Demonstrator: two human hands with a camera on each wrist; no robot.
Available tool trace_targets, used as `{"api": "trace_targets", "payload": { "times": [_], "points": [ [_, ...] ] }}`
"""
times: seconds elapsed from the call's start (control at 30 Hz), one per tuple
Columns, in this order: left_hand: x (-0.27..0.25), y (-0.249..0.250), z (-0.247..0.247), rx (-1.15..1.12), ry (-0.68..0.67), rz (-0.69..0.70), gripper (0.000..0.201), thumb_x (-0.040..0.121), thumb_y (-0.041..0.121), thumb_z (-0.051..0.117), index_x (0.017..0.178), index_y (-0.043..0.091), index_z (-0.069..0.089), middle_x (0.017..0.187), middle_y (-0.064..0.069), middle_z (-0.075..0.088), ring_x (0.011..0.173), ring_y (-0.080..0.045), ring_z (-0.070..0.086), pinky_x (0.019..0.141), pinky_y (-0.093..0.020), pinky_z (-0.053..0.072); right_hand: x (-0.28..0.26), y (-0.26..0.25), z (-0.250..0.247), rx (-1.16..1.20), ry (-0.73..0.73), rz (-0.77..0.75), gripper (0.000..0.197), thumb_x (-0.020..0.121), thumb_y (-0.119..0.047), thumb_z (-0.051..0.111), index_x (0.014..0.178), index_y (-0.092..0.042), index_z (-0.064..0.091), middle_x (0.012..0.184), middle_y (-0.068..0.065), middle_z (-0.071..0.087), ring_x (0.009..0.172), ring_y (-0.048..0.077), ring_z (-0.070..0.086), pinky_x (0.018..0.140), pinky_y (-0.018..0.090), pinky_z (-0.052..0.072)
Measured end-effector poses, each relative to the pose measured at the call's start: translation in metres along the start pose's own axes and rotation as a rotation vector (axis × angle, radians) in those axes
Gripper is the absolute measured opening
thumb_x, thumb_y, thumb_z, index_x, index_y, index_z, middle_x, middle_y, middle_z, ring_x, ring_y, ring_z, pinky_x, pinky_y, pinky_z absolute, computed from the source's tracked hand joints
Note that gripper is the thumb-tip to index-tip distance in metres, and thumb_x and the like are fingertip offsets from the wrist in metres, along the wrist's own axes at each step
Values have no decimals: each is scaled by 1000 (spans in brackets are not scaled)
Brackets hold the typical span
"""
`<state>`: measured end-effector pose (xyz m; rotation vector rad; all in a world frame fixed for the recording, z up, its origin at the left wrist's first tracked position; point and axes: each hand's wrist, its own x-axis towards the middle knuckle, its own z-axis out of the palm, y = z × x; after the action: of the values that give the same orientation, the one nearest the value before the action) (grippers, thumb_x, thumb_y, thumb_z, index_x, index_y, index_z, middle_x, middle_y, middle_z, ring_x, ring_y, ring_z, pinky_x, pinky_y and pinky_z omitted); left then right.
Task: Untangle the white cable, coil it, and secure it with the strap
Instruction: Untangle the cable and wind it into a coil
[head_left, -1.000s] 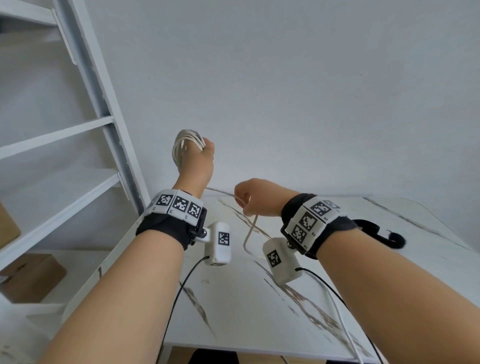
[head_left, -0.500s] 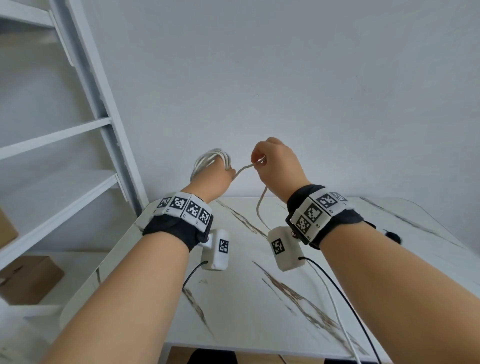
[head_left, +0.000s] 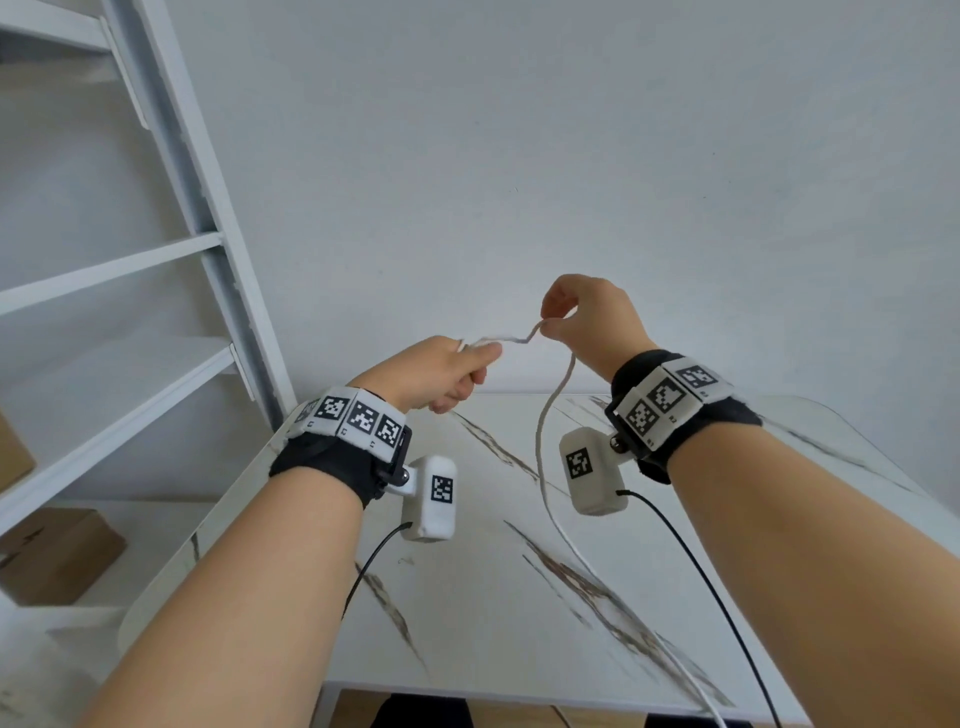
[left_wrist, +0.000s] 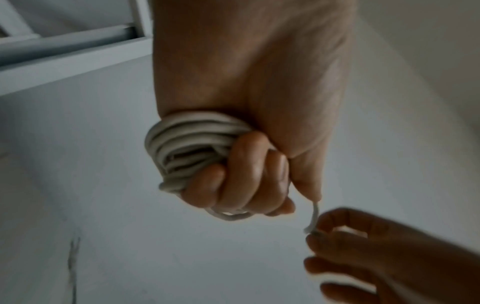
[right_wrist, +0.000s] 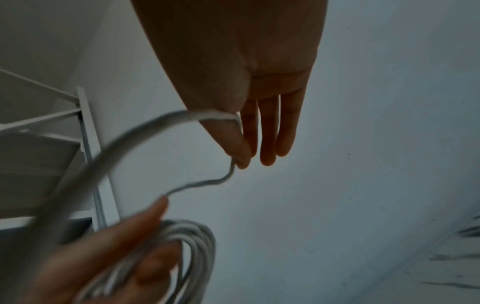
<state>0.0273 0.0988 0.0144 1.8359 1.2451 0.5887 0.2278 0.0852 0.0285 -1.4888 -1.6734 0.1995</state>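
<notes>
A: Where was the cable (head_left: 540, 452)?

B: Mostly bundled in the left hand (head_left: 434, 371). Fingers (left_wrist: 244, 174) were curled tight around a coil (left_wrist: 187, 144) of several loops. Both hands were raised over the table (head_left: 467, 597).

A: And the right hand (head_left: 592, 322)?

B: It pinched the cable between thumb and forefinger, just beside the left and slightly higher. The other fingers (right_wrist: 280, 127) hung straight and held nothing. A short kinked stretch ran between the two hands.

A: The rest of it?

B: From the pinch it dropped loose past the right wrist camera (head_left: 592, 470), crossed the marble top and ran off the near edge at the right.

A: The strap?

B: Couldn't see it in any view.

A: Anything in the way?

B: A white shelf unit (head_left: 171, 218) stood close on the left, its upright right by the table's far-left corner. A cardboard box (head_left: 57, 556) sat on its bottom shelf. Plain wall (head_left: 571, 156) behind. Black leads from both wrist cameras hung over the table, near the loose cable but apart from it.
</notes>
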Motion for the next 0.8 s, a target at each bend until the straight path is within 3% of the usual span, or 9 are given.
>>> {"api": "trace_targets", "payload": {
  "times": [0.13, 0.23, 0.3, 0.37, 0.43, 0.47, 0.53, 0.6, 0.8],
  "points": [
    [-10, 12, -6, -263, -147, 44, 47, 98, 53, 39, 69, 17, 48, 49, 4, 27, 39, -11, 21, 44, -21, 29, -2, 8, 6, 43, 62, 65, 8, 80, -24, 71, 83, -17, 73, 86, 0, 71, 82, 21, 65, 72, 36, 52],
    [-14, 20, -9, -424, -282, 75, 52, 100, 51, 33, 64, 15, 47, 42, 5, 25, 33, -9, 18, 43, -24, 19, -3, 11, 14, 14, 44, 104, 23, 82, -38, 68, 76, -16, 73, 78, 5, 71, 70, 24, 63, 63, 34, 50],
    [-15, 23, -12, -542, -353, 91, 55, 99, 51, 31, 62, 14, 47, 38, 5, 26, 31, -8, 19, 41, -22, 20, -4, 12, 20, -77, 28, 70, 39, 85, -44, 63, 64, -12, 63, 67, 10, 61, 60, 30, 51, 54, 32, 37],
    [-16, 26, -14, -666, -392, 108, 57, 98, 51, 28, 61, 13, 48, 36, 5, 27, 28, -8, 22, 39, -21, 22, -7, 11, 26, -147, 16, 36, 51, 89, -46, 59, 53, -14, 43, 56, 5, 42, 54, 23, 35, 51, 29, 25],
    [-15, 28, -14, -776, -379, 137, 59, 100, 50, 26, 61, 13, 50, 36, 6, 28, 27, -7, 24, 41, -22, 21, -11, 10, 30, -211, 1, 8, 54, 93, -45, 55, 51, -19, 35, 52, -2, 34, 52, 20, 33, 48, 28, 21],
    [-15, 28, -14, -833, -364, 157, 59, 100, 50, 26, 61, 14, 51, 36, 6, 29, 27, -7, 25, 41, -22, 21, -14, 10, 32, -237, -19, -13, 48, 95, -43, 53, 52, -24, 43, 53, -3, 42, 56, 21, 41, 48, 29, 26],
    [-14, 30, -16, -965, -325, 200, 58, 100, 50, 26, 62, 14, 52, 36, 6, 30, 27, -7, 27, 40, -20, 25, -18, 13, 37, -279, -88, -43, 27, 98, -38, 49, 82, -29, 69, 78, -2, 66, 79, 24, 61, 61, 31, 45],
    [-12, 32, -19, -1100, -255, 228, 56, 101, 50, 28, 66, 13, 52, 37, 6, 30, 27, -7, 27, 37, -19, 30, -22, 18, 42, -282, -147, -34, 27, 99, -34, 46, 103, -22, 69, 94, 1, 70, 92, 25, 64, 73, 34, 50],
    [-4, 30, -25, -1435, -16, 259, 36, 97, 35, 36, 70, 14, 47, 45, 5, 35, 35, -9, 32, 44, -21, 31, -29, 15, 49, -172, -252, 5, 18, 91, -29, 57, 92, -18, 70, 76, -2, 66, 80, 20, 63, 66, 29, 48]
  ]
}}
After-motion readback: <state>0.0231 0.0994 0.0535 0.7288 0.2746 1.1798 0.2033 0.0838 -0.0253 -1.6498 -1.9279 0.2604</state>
